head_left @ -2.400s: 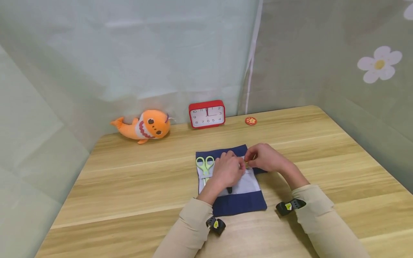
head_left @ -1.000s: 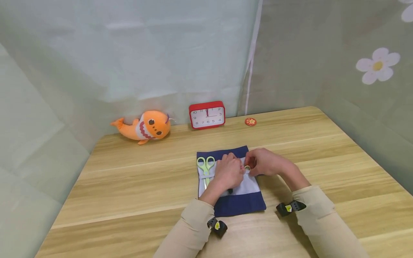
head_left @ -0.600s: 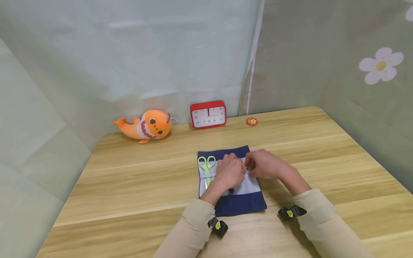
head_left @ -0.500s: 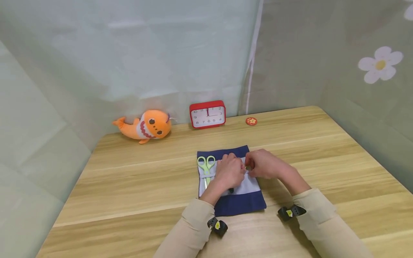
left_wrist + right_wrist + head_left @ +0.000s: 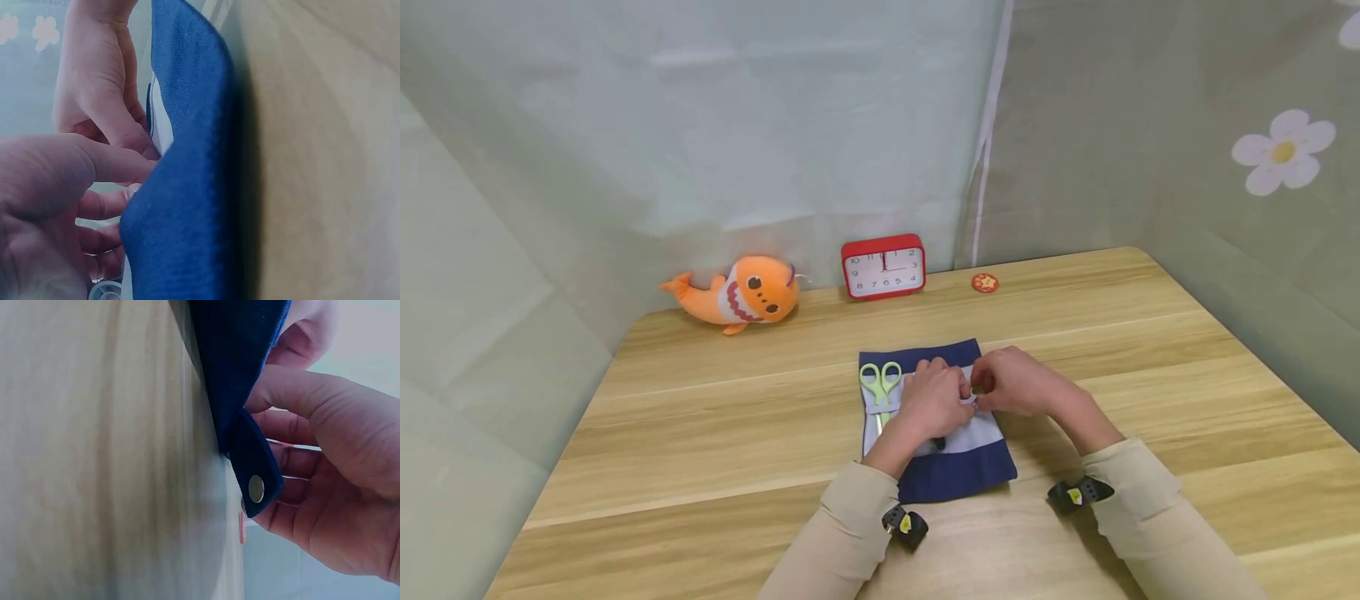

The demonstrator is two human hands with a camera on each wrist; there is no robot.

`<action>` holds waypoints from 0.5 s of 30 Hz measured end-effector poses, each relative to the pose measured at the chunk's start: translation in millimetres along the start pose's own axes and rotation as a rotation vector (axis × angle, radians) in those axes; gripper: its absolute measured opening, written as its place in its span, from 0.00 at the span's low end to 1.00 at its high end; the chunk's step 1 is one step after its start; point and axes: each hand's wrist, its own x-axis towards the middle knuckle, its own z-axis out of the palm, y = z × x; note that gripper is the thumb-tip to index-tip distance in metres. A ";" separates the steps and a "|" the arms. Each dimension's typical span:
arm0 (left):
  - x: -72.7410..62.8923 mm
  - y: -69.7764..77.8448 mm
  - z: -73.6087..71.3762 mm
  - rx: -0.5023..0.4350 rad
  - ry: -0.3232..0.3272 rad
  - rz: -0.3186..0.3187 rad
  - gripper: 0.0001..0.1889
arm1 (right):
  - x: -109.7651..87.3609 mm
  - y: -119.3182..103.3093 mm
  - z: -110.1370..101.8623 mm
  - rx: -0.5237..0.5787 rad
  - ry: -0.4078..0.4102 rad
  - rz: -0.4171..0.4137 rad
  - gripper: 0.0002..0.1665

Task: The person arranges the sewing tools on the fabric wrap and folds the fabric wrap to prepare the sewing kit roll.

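A navy cloth pouch (image 5: 958, 477) with a pale grey inner panel lies unfolded on the table. Light green scissors (image 5: 880, 384) sit under a pale band at its left side. My left hand (image 5: 931, 404) is over the middle of the panel, thumb and forefinger pinching the pale band. The dark end of some tool (image 5: 938, 442) pokes out beneath that hand. My right hand (image 5: 1017, 382) pinches a small round gold-rimmed thing (image 5: 976, 390) at the band, mostly hidden by fingers. A navy strap with a metal snap (image 5: 256, 489) hangs off the pouch beside my right fingers.
Along the table's back stand an orange shark plush (image 5: 741, 292) and a red clock (image 5: 883, 268). A small red round badge (image 5: 985, 282) lies to their right. Pale cloth walls (image 5: 737, 125) enclose the wooden table (image 5: 722, 450) at the back and sides.
My right hand has moved slightly down toward the band with the gold-rimmed thing, which now shows less. My left thumb has come out to the band beside the right fingertips.
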 end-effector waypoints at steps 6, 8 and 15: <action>0.0 0.7 0.0 0.010 -0.004 -0.006 0.08 | -0.5 2.0 -0.2 0.008 0.001 -0.019 0.07; 0.1 1.0 -0.2 0.018 -0.005 -0.005 0.08 | -0.9 2.4 -0.5 0.000 0.001 -0.027 0.07; 0.6 0.1 0.1 0.024 -0.016 0.002 0.06 | -3.4 1.6 -1.6 0.014 -0.032 0.011 0.08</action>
